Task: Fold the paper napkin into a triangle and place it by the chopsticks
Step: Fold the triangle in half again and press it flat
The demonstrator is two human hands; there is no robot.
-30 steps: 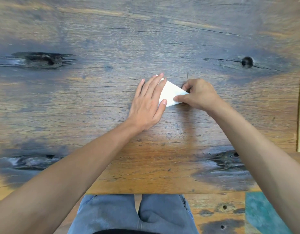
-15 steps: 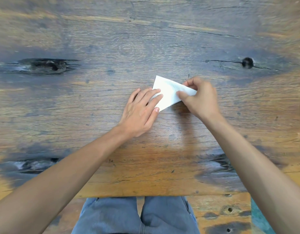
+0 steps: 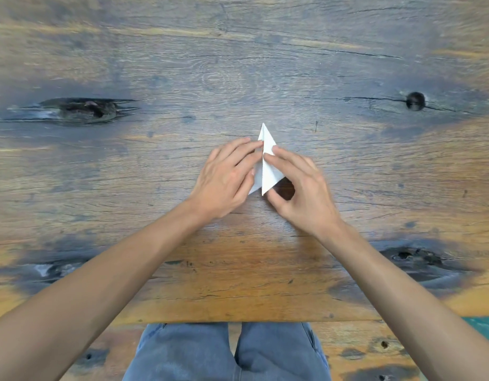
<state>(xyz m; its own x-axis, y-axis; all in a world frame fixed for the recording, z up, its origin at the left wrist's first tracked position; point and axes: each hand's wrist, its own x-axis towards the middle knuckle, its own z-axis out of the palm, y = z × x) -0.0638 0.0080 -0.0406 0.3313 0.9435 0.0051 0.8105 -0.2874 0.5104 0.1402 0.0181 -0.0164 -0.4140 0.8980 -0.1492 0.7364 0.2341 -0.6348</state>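
Note:
The white paper napkin [image 3: 268, 171] is folded into a narrow triangle that points away from me, in the middle of the wooden table [image 3: 237, 64]. Its right flap stands up along a centre crease. My right hand [image 3: 302, 189] pinches that flap, with the forefinger near the top and the thumb at the lower tip. My left hand [image 3: 226, 177] lies with straight fingers on the napkin's left part, fingertips at the crease. No chopsticks are in view.
The table has dark knots at the left [image 3: 81, 110] and a round hole at the right [image 3: 415, 100]. Its near edge runs just above my knees in blue jeans [image 3: 226, 353]. A teal patch [image 3: 482, 325] shows at the lower right.
The napkin has turned from lying sideways to pointing away from me, and its right flap is lifted. Both hands moved toward each other. The chopstick at the right edge has left the view.

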